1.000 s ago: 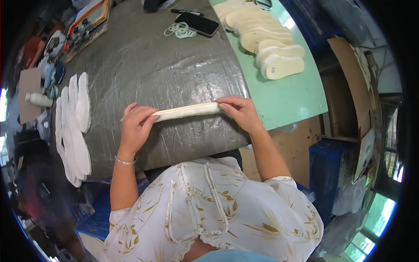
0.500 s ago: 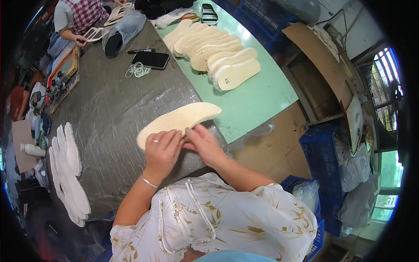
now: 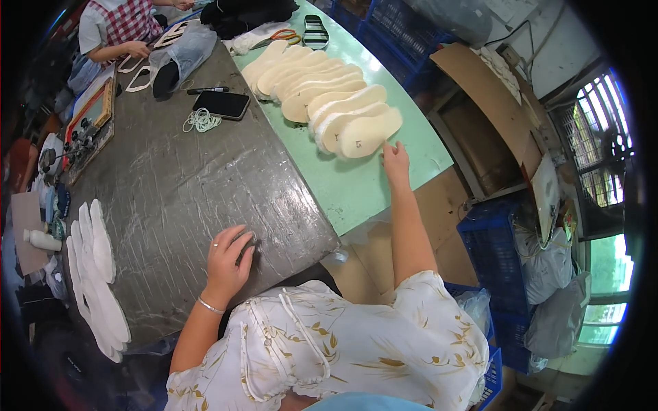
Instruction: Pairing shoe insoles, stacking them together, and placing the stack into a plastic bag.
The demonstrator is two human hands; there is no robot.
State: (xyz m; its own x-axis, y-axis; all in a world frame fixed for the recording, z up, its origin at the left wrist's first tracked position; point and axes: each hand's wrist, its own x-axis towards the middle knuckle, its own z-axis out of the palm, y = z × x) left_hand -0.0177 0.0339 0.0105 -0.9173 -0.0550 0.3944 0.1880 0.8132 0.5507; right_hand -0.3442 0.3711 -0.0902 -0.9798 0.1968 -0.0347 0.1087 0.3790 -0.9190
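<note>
My right hand [image 3: 395,163] reaches out over the green tabletop, fingers bent together at the lower right edge of a cream insole [image 3: 371,133] with a small dark mark. That insole overlaps the near end of a fanned row of similar insoles [image 3: 322,92], some showing white fluffy edges. Whatever the fingertips do underneath the edge is hidden. My left hand [image 3: 231,259], with a ring and a bracelet, hovers or rests over the near part of the dark covered table [image 3: 205,171]; its fingers are apart and hold nothing.
White insoles [image 3: 96,274] lie stacked at the left table edge. A phone [image 3: 221,105], pen [image 3: 208,90] and white cord [image 3: 202,121] lie farther back. Scissors [image 3: 279,37] sit beyond the row. Another person [image 3: 120,31] works at the far left; blue crates [image 3: 490,253] stand right.
The insole that both hands held over the dark table is now at the row's near end. My right hand has gone forward and right with it; my left has let go.
</note>
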